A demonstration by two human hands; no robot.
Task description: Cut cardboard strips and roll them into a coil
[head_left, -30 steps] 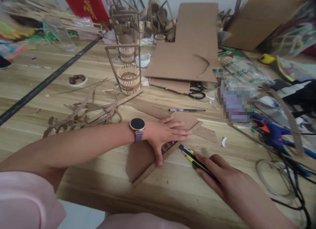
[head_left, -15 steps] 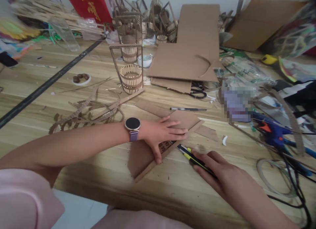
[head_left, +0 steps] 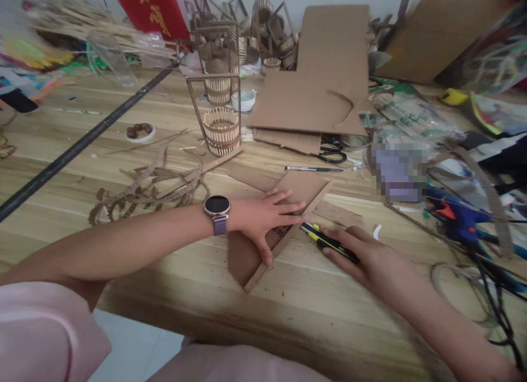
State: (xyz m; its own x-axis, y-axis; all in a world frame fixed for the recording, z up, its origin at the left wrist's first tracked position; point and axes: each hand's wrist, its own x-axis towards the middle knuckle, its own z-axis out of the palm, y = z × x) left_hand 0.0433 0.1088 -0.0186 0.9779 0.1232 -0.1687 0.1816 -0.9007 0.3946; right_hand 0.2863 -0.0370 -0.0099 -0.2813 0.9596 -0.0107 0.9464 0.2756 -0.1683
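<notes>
My left hand (head_left: 267, 214) lies spread on a piece of brown cardboard (head_left: 247, 261), pressing it to the wooden table; dark printing shows beside the thumb. In my right hand (head_left: 362, 253) is a black and yellow utility knife (head_left: 327, 242), gripped by its handle. The knife's front end points at the cardboard's near right edge, close to my left fingertips; the blade tip is hidden there. A cut cardboard scrap (head_left: 337, 213) lies just beyond the knife, and a pen (head_left: 313, 168) rests past the cardboard.
Curled cardboard strips (head_left: 156, 187) lie to the left. Small handled baskets (head_left: 221, 130) and a large cardboard sheet (head_left: 317, 96) stand or lie farther back, with scissors (head_left: 332, 151) beside the sheet. To the right are a blue glue gun (head_left: 457, 217) and cables (head_left: 489, 283).
The cardboard has turned slightly and shifted away from me under my left hand. My right hand has moved the knife a little forward, its front end now nearer my left fingertips.
</notes>
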